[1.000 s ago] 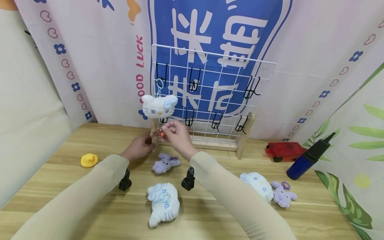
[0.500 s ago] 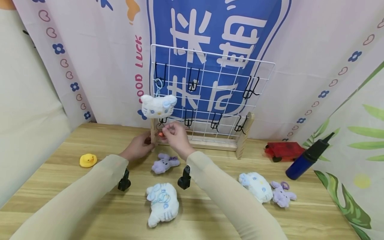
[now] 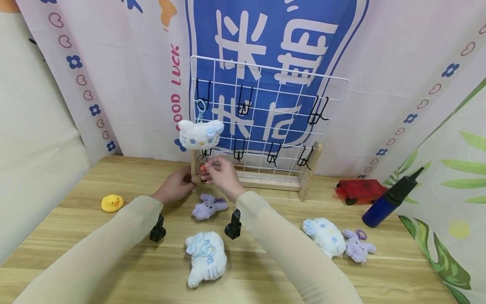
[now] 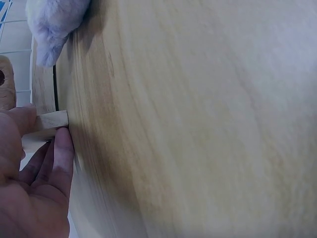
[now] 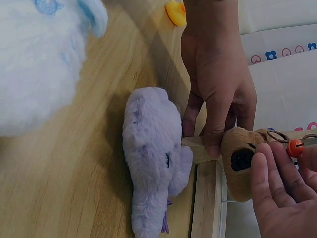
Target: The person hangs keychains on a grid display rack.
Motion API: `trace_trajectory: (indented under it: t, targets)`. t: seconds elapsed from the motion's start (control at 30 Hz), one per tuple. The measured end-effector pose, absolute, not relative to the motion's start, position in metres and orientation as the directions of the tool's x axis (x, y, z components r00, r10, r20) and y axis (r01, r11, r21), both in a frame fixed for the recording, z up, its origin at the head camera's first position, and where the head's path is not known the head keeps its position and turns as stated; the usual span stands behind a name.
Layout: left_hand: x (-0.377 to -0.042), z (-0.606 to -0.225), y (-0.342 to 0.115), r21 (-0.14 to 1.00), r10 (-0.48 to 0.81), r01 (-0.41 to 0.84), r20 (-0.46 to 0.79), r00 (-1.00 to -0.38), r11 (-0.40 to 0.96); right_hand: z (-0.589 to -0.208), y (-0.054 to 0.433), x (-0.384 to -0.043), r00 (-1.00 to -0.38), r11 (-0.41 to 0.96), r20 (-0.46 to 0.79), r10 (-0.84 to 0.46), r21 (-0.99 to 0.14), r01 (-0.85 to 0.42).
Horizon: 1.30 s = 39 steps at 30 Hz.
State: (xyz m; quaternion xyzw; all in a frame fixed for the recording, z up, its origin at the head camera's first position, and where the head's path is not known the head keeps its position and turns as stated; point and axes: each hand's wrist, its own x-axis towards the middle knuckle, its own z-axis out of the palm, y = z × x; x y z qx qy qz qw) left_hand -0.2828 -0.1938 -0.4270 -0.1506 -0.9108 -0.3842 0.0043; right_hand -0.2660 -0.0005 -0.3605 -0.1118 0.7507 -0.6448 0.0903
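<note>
My left hand pinches the wooden foot of the rack at its left end, thumb on one side and fingers on the other. Beside it, my right hand holds a brown plush keychain by its orange-red bell. The keychain's ring shows close to the lower left black hook; whether it is on the hook I cannot tell. Above both hands, a white cat plush hangs from the upper left hook. Just in front lies a purple plush.
The white wire grid carries several black hooks. On the table are a white cat plush, another white cat plush, a purple plush, a yellow duck, a red toy car and a blue bottle.
The brown plush keychain has shifted right, off the front of the left wooden post, and its ring has come up near the lower left hook. The left hand stays at the foot.
</note>
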Motion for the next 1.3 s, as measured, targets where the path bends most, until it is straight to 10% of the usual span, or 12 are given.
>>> trace_trajectory:
  t: [1.3]
  targets:
    - [-0.285,-0.431,-0.194,0.688,0.258,0.271,0.125,-0.958,0.674,-0.408,0.051,-0.268,-0.922,0.670,-0.195,-0.334,-0.737,-0.087]
